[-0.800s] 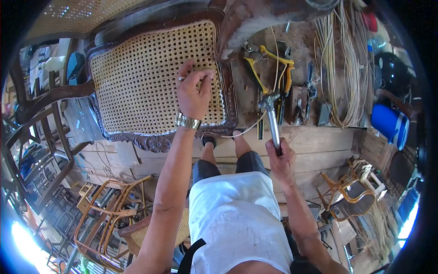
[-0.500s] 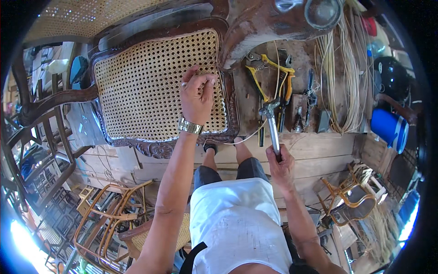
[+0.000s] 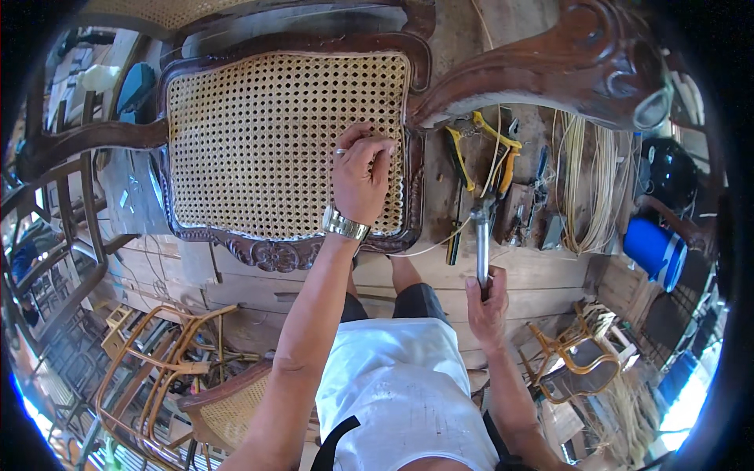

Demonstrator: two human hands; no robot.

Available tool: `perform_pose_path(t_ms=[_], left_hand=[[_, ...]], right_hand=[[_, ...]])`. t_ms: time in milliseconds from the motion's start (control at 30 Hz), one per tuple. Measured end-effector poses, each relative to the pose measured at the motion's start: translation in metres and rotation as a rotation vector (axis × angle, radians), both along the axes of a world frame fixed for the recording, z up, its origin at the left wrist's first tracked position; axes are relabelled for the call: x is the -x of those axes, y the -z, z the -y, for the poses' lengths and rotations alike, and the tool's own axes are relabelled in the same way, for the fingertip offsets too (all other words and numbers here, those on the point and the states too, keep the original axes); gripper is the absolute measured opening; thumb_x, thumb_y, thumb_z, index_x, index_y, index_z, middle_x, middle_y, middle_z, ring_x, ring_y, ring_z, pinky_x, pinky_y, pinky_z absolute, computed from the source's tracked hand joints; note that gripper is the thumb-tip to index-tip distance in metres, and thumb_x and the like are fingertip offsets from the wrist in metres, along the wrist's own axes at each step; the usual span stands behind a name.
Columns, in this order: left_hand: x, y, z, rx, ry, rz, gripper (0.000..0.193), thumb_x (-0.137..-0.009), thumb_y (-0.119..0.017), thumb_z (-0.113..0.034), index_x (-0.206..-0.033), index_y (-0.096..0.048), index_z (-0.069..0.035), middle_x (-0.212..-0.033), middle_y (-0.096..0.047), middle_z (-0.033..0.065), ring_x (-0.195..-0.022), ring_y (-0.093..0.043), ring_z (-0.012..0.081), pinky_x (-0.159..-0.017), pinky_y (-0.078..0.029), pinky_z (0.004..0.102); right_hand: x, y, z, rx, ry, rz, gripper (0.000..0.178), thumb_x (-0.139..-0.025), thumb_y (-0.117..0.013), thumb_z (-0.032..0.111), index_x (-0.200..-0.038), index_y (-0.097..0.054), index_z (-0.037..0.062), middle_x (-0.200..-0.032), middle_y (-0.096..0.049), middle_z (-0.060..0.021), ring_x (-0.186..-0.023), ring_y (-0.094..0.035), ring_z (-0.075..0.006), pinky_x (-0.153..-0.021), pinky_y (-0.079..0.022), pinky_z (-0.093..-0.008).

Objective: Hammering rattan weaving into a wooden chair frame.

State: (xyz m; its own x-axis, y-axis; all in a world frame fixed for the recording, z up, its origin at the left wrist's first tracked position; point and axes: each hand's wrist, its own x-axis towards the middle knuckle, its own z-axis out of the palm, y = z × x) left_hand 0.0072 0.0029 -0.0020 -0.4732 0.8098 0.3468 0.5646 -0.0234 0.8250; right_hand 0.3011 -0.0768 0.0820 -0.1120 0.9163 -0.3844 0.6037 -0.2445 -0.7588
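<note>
A woven cane panel sits in a dark carved wooden chair frame in front of me. Over the panel's right part, close to the frame's right rail, my left hand is closed, thumb and fingers drawn together. Whatever it may pinch is too small to make out. My right hand grips a metal-shafted hammer by its handle, head pointing away from me. A pale cane strand trails from the panel's near right corner past the hammer.
Right of the frame lie yellow-handled cutters, other hand tools and a coil of cane strands. A curved chair leg juts across the far right. A blue container stands at the right. Rattan chair frames crowd behind.
My view has shifted, so the chair and tools appear moved. The hammer now points more straight ahead in my right hand. My left hand stays closed over the panel's right part.
</note>
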Motion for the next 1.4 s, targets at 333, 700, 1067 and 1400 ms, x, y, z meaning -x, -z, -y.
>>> perform_pose_path(t_ms=[333, 700, 1067, 1400], left_hand=[[0.004, 0.0, -0.001, 0.031, -0.009, -0.08, 0.014, -0.085, -0.076, -0.004, -0.096, -0.076, -0.013, -0.097, -0.075, 0.0063, -0.109, -0.067, 0.0275, -0.087, -0.055, 0.0396], [-0.002, 0.0, 0.0, 0.052, -0.004, -0.015, 0.016, -0.083, -0.076, -0.005, -0.097, -0.077, -0.014, -0.094, -0.075, 0.0027, -0.107, -0.064, 0.0265, -0.097, -0.045, 0.0429], [0.001, 0.002, 0.002, 0.034, 0.034, 0.028, 0.013, -0.086, -0.076, -0.005, -0.095, -0.077, -0.013, -0.095, -0.077, 0.0026, -0.113, -0.063, 0.024, -0.1, -0.046, 0.0391], [0.003, 0.0, 0.001, 0.05, 0.047, -0.018, 0.014, -0.085, -0.078, -0.006, -0.096, -0.078, -0.015, -0.098, -0.078, -0.0004, -0.113, -0.063, 0.0234, -0.1, -0.046, 0.0394]], right_hand=[[0.01, 0.008, -0.004, 0.03, -0.052, 0.08, 0.022, -0.105, -0.059, 0.023, -0.106, -0.062, 0.0013, -0.07, -0.05, -0.0026, -0.062, -0.045, -0.0108, -0.055, -0.04, -0.0311], [0.026, 0.011, 0.011, -0.014, -0.154, 0.024, 0.026, -0.104, -0.06, 0.027, -0.103, -0.06, 0.0012, -0.067, -0.053, -0.009, -0.058, -0.048, -0.0172, -0.055, -0.041, -0.034], [0.013, 0.024, 0.011, -0.042, -0.116, -0.029, 0.023, -0.105, -0.06, 0.024, -0.104, -0.059, 0.0011, -0.065, -0.05, -0.0055, -0.057, -0.045, -0.013, -0.052, -0.039, -0.031], [0.009, 0.024, 0.006, 0.038, -0.036, -0.056, 0.026, -0.105, -0.06, 0.026, -0.106, -0.061, 0.0, -0.066, -0.053, -0.0058, -0.058, -0.047, -0.0127, -0.054, -0.04, -0.0311]])
